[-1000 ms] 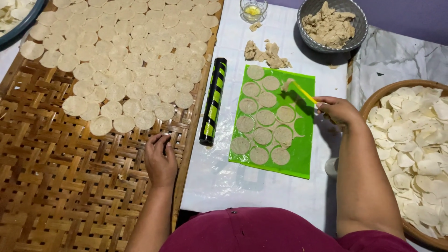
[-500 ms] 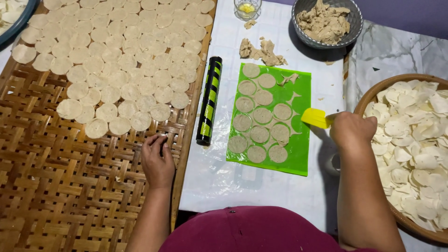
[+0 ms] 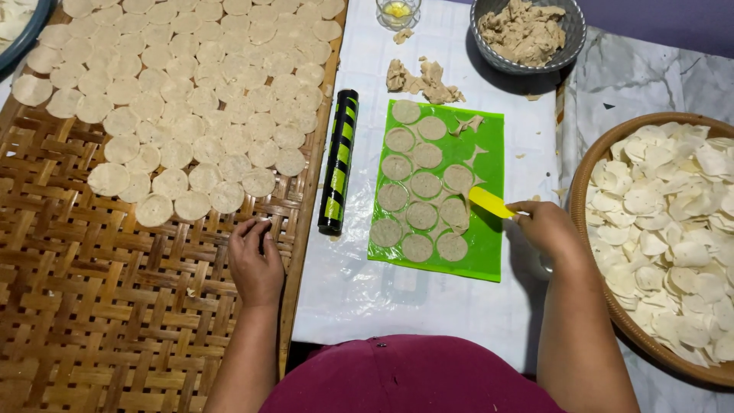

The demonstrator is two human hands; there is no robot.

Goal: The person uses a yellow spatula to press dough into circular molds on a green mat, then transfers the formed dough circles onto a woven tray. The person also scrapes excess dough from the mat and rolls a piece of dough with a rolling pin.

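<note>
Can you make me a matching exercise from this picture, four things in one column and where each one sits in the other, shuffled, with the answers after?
Things:
1. left hand
2. yellow scraper
3. black and green rolling pin
4. grey bowl of dough

Places:
A. between the woven tray and the green mat
B. top right, beyond the mat
C. resting on the woven bamboo tray
D. in the right hand, over the green mat

Pairs: 1-C, 2-D, 3-A, 4-B
</note>
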